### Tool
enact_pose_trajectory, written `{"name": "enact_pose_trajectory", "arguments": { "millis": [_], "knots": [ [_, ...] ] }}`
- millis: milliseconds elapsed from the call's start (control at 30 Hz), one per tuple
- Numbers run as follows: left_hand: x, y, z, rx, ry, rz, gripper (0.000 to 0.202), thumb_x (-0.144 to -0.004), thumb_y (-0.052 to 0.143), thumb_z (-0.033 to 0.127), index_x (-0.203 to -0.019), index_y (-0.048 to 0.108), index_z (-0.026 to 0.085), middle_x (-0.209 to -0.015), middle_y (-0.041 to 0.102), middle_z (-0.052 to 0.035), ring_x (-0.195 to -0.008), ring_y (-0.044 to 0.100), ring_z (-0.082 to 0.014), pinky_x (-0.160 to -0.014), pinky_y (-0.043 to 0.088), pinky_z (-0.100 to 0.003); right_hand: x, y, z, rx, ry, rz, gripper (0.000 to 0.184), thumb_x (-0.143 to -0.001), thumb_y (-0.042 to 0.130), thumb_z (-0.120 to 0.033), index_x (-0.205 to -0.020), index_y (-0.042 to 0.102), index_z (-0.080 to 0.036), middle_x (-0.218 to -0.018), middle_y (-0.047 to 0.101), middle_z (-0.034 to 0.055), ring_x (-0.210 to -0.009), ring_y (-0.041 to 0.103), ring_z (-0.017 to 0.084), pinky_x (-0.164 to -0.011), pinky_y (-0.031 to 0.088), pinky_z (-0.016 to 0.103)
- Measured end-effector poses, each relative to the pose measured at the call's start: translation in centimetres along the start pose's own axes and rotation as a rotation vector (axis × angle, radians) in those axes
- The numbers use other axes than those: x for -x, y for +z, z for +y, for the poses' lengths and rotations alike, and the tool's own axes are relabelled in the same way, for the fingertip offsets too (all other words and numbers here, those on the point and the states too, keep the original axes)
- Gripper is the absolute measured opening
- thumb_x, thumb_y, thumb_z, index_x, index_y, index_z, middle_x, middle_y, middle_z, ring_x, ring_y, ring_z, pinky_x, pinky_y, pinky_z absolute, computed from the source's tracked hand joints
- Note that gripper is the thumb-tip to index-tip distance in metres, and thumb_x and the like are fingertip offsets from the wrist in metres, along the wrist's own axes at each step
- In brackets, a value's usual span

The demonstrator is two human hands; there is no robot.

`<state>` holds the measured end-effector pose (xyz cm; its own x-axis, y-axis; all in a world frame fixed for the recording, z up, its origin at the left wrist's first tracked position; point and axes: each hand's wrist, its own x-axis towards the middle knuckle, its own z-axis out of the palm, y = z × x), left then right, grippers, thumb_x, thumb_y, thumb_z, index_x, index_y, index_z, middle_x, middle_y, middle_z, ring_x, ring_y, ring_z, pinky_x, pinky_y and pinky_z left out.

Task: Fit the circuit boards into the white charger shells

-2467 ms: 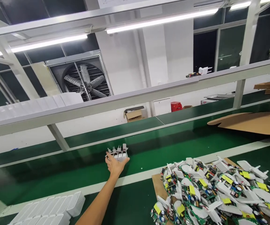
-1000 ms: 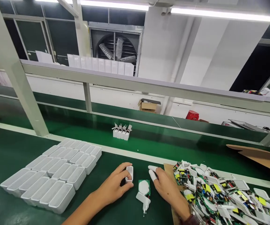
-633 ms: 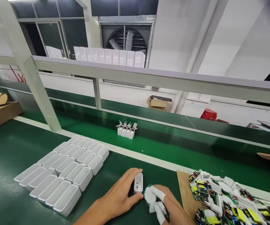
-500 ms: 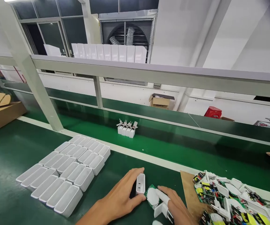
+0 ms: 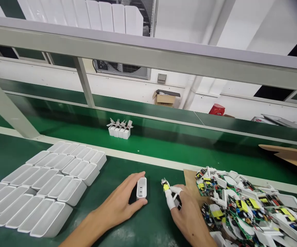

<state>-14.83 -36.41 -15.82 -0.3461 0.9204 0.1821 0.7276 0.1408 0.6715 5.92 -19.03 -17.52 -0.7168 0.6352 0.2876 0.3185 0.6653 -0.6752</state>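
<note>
The left hand [image 5: 121, 204] grips a white charger shell [image 5: 141, 188] that stands upright on the green table [image 5: 152, 224], with the thumb on the near side and the fingers curled behind it. The right hand [image 5: 189, 216] has white cots on two fingers and pinches a circuit board [image 5: 166, 185] with a yellow part. The board is just beside the shell but apart from it, with a narrow strip of bare table between the two.

To the left, a block of empty shells [image 5: 47, 187] lies in tight rows. Its nearest corner is near the left hand's fingers, with a clear gap between. To the right, a heap of boards [image 5: 243, 206] spreads over a cardboard sheet [image 5: 189, 175], whose left edge runs under the right hand.

Beyond both hands the table is bare up to a pale edge strip [image 5: 148, 161]. Past the strip is the conveyor belt [image 5: 194, 147], where four plugged chargers [image 5: 119, 130] stand touching in a row, well apart from the hands. A grey overhead rail [image 5: 163, 56] crosses above the belt, carried by a slanted post [image 5: 82, 80].
</note>
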Motion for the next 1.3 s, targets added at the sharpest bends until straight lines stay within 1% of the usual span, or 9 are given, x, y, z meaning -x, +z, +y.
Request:
{"name": "enact_pose_trajectory", "arguments": {
  "millis": [133,267,367,500,567,767,933,1100,1300],
  "knots": [
    [0.2,0.1,-0.2,0.009,-0.009,0.008,0.072,-0.097,0.072,0.031,-0.161,0.039,0.033,-0.158,0.055,-0.0066,-0.142,0.058,-0.0298,-0.118,0.051,-0.042,-0.2,-0.1,0.8,-0.172,0.159,-0.094,0.040,-0.108,0.041,-0.045,-0.123,0.068,-0.018,-0.093,0.075,0.0081,-0.079,0.071,0.023,-0.074,0.059,0.037],
    [0.3,0.0,-0.3,0.032,0.000,-0.017,0.074,-0.097,0.072,0.031,-0.162,0.036,0.033,-0.160,0.053,-0.0076,-0.144,0.056,-0.0305,-0.120,0.049,-0.043,0.4,0.1,0.8,0.076,-0.111,0.056,0.034,-0.102,0.054,-0.037,-0.129,0.066,-0.020,-0.124,0.071,0.0132,-0.118,0.067,0.030,-0.103,0.056,0.048],
    [0.2,-0.1,-0.3,0.046,-0.009,-0.036,0.079,-0.095,0.073,0.030,-0.163,0.034,0.032,-0.163,0.049,-0.0098,-0.146,0.054,-0.0319,-0.121,0.048,-0.046,1.1,0.4,0.9,0.222,-0.217,-0.031,0.048,-0.090,0.069,-0.032,-0.135,0.062,-0.017,-0.124,0.071,0.0146,-0.118,0.066,0.035,-0.100,0.058,0.052],
    [0.2,-0.3,0.0,0.059,-0.063,-0.058,0.098,-0.084,0.084,0.030,-0.166,0.029,0.028,-0.163,0.047,-0.0147,-0.148,0.050,-0.0364,-0.124,0.044,-0.053,1.7,1.1,1.8,0.367,-0.269,-0.073,0.044,-0.085,0.059,-0.017,-0.128,0.062,-0.017,-0.111,0.072,0.0143,-0.103,0.071,0.037,-0.086,0.062,0.055],
    [0.3,-0.5,0.1,0.077,-0.081,-0.067,0.104,-0.082,0.086,0.030,-0.167,0.027,0.026,-0.160,0.049,-0.0165,-0.147,0.051,-0.0373,-0.123,0.043,-0.055,1.6,1.1,2.0,0.328,-0.285,-0.049,0.042,-0.088,0.057,-0.017,-0.130,0.060,-0.019,-0.109,0.071,0.0119,-0.098,0.073,0.032,-0.084,0.064,0.049],
    [0.5,0.0,-0.1,0.087,-0.071,-0.061,0.099,-0.084,0.081,0.026,-0.167,0.027,0.028,-0.164,0.046,-0.0160,-0.150,0.047,-0.0395,-0.124,0.042,-0.058,1.4,0.0,-0.9,0.023,-0.365,0.107,0.052,-0.099,0.051,-0.018,-0.150,0.045,-0.024,-0.138,0.059,0.0141,-0.124,0.066,0.027,-0.093,0.064,0.037],
    [0.5,0.7,0.5,0.091,0.077,-0.035,0.090,-0.091,0.070,0.017,-0.167,0.023,0.032,-0.156,0.056,-0.0106,-0.142,0.057,-0.0309,-0.121,0.047,-0.048,1.8,0.1,-2.3,0.020,-0.519,0.194,0.063,-0.097,0.052,-0.009,-0.157,0.040,-0.025,-0.143,0.062,0.0138,-0.135,0.058,0.031,-0.106,0.057,0.048],
    [0.5,0.7,1.5,0.015,0.217,-0.023,0.089,-0.098,0.059,0.010,-0.167,0.011,0.038,-0.150,0.059,-0.0088,-0.139,0.056,-0.0291,-0.122,0.044,-0.052,2.0,0.4,-1.5,0.162,-0.589,0.166,0.074,-0.092,0.053,-0.010,-0.162,0.030,-0.019,-0.135,0.069,0.0158,-0.127,0.066,0.034,-0.101,0.061,0.052],
    [0.3,0.7,1.7,0.003,0.232,-0.029,0.094,-0.097,0.058,0.005,-0.167,0.007,0.039,-0.151,0.057,-0.0095,-0.138,0.053,-0.0306,-0.120,0.044,-0.054,2.4,0.7,-1.3,0.221,-0.506,0.157,0.083,-0.088,0.052,-0.011,-0.166,0.023,-0.019,-0.136,0.068,0.0173,-0.124,0.068,0.037,-0.096,0.064,0.053]
  ]
}}
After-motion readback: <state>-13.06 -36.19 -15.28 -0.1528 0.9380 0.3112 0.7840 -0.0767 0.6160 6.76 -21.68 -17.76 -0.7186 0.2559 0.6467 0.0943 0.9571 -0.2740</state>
